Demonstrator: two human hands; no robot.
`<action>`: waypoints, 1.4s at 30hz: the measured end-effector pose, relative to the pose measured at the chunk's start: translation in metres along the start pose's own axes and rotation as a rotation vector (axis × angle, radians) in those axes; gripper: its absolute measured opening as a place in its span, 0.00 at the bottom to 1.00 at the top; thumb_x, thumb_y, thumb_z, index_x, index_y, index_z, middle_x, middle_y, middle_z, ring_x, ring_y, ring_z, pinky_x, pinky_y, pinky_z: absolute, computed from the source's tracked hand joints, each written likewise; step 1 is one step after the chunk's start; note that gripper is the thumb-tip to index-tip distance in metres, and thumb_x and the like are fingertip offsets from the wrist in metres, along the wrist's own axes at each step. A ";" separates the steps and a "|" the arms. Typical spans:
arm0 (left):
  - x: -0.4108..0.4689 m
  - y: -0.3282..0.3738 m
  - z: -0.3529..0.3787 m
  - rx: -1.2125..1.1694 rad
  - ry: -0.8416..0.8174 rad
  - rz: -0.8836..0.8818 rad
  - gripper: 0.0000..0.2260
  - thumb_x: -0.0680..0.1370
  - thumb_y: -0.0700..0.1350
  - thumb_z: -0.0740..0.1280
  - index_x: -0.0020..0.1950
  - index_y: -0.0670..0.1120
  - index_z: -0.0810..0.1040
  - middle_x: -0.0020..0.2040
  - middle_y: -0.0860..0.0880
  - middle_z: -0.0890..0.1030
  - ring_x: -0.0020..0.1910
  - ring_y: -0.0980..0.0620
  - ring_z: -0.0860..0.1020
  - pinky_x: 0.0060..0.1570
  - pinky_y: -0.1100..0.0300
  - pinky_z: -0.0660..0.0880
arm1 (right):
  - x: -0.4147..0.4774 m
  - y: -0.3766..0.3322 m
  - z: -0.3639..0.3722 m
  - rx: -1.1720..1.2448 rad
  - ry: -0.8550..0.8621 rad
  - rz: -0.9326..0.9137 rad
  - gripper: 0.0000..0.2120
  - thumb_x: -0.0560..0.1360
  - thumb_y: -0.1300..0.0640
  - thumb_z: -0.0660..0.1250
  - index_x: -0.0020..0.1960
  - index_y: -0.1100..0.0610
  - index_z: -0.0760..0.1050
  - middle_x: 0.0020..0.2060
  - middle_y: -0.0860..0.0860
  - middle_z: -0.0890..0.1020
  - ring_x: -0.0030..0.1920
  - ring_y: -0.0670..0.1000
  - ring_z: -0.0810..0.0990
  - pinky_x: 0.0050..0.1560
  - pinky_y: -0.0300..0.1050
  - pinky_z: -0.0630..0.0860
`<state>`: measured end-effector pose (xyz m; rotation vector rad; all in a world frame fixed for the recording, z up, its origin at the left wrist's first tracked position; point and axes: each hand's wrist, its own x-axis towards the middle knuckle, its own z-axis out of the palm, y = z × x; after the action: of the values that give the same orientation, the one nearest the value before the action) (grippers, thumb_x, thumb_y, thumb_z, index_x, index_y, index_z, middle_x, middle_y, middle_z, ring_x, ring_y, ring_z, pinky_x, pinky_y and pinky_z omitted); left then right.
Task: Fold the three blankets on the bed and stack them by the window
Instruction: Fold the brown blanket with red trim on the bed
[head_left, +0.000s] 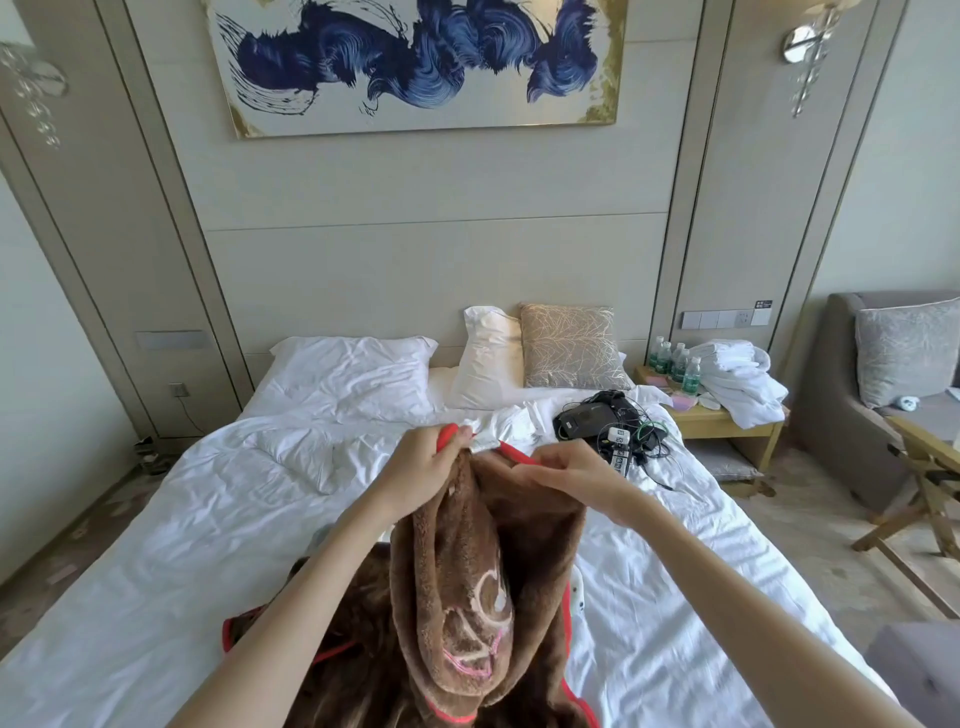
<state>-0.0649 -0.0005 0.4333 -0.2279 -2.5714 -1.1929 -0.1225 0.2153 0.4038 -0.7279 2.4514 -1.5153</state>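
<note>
Blanket (483, 571) hangs above the bed (156, 597), left hand (423, 465) and right hand (571, 478) each with a grip pinching its red hem (513, 453), likely to match 2 corners.

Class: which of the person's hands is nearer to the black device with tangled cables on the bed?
Right. The right hand grips the edge of the brown blanket just on the near side of the black device; the left hand grips the same edge farther left.
</note>
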 end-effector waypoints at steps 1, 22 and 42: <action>0.001 0.001 -0.004 -0.021 0.038 -0.010 0.21 0.83 0.50 0.59 0.34 0.40 0.67 0.28 0.43 0.69 0.28 0.46 0.73 0.38 0.51 0.70 | -0.003 0.010 0.003 0.027 0.002 0.042 0.14 0.73 0.49 0.72 0.31 0.52 0.76 0.27 0.46 0.69 0.30 0.44 0.66 0.31 0.37 0.60; 0.002 -0.030 -0.016 -0.013 0.072 -0.200 0.14 0.81 0.46 0.63 0.48 0.38 0.83 0.42 0.49 0.82 0.45 0.55 0.79 0.50 0.62 0.70 | -0.014 0.042 -0.005 -0.040 0.260 0.050 0.03 0.74 0.61 0.71 0.42 0.61 0.79 0.36 0.50 0.79 0.38 0.45 0.75 0.43 0.40 0.69; -0.009 0.019 0.014 -0.327 0.054 -0.047 0.14 0.80 0.43 0.61 0.38 0.56 0.78 0.29 0.58 0.74 0.33 0.59 0.73 0.39 0.67 0.71 | -0.013 0.005 -0.001 -0.097 -0.106 0.177 0.17 0.63 0.55 0.81 0.47 0.62 0.80 0.37 0.51 0.79 0.41 0.49 0.78 0.43 0.42 0.72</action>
<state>-0.0539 0.0220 0.4358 -0.2015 -2.3360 -1.6110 -0.1127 0.2243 0.3989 -0.5734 2.4509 -1.2704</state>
